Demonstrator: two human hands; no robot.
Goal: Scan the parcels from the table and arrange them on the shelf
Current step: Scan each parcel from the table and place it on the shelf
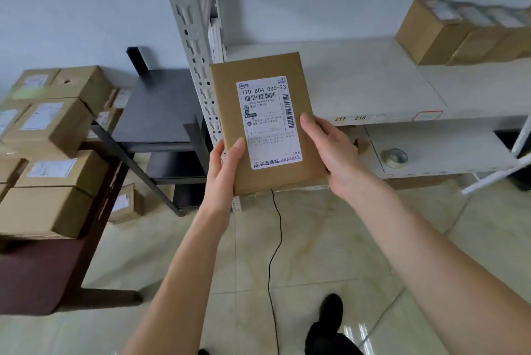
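Observation:
A flat brown cardboard parcel [230,102] with a white barcode label facing me is held up in front of the shelf. My left hand [222,173] grips its lower left edge, thumb on the front. My right hand [330,150] grips its lower right edge, thumb beside the label. The white shelf board [359,81] lies just behind and to the right of the parcel. A row of brown parcels [448,35] stands at its far right. Several more labelled parcels [48,130] are stacked on the dark table [43,274] at the left.
A grey perforated shelf upright [192,47] rises right behind the parcel. A roll of tape [394,157] lies on the lower shelf board. A black side stand [161,107] sits between table and shelf. A black cable [275,245] runs across the tiled floor by my shoe [330,308].

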